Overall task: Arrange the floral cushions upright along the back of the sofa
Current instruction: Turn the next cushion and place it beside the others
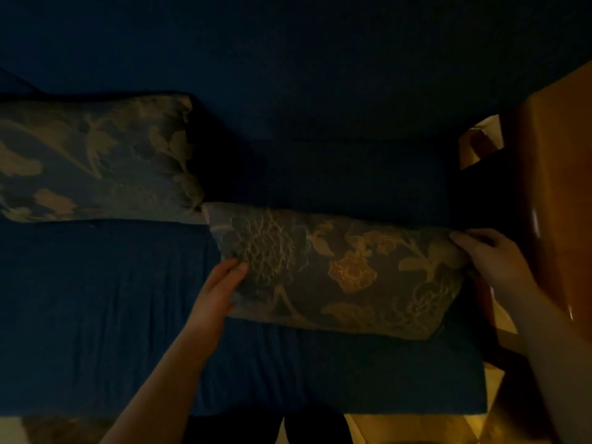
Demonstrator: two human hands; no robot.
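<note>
two floral cushions on the blue sofa (96,315): far cushion (93,161) (at left) leans up; both hands, left hand (221,283) and right hand (490,251), grip the near cushion (346,274).

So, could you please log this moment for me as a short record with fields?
setting: dark blue sofa, dim light
cushion in place: left floral cushion, leaning against the sofa back
cushion in hand: right floral cushion, out on the seat, not yet against the back
left hand: gripping that cushion's left end
right hand: gripping its right end
beside sofa: wooden furniture on the right
task state: one cushion still to set back
</note>
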